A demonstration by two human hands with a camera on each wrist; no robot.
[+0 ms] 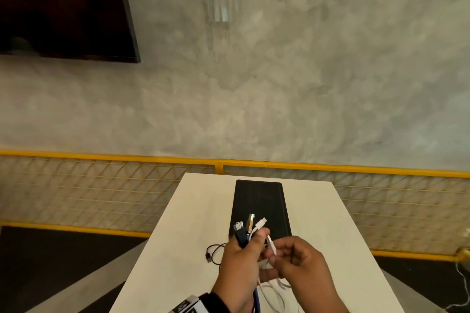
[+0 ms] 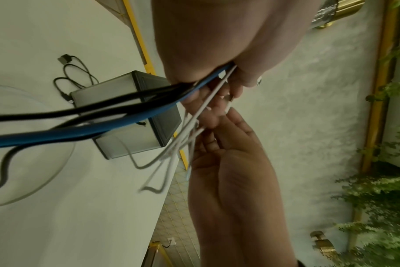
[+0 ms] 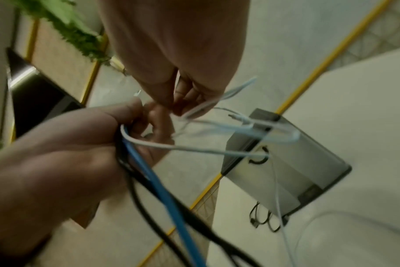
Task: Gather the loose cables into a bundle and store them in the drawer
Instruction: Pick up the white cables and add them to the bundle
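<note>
Left hand: the left hand is clenched around the bundle, plug ends poking up past the thumb, so the cables gathered there stay lined up at one end.
Blue cable: the blue cable and the black leads run out under the fist and hang down toward the person (dead weight, hence the tight fist).
Right hand: the right hand pinches a thin white cable just beside the left thumb, its fingers curled around it; I judge it is feeding this one into the fist.
White loops: slack white strands sag below both hands over the near edge of the worktop.
Stray cable: a coiled black cable lies on the worktop near its left edge, just beside the box's near left corner, not yet collected.
Drawer box: the dark drawer box sits mid-worktop toward the far edge; from the wrist views its drawer front looks closed.
Stage: gathering; storing comes after.
</note>
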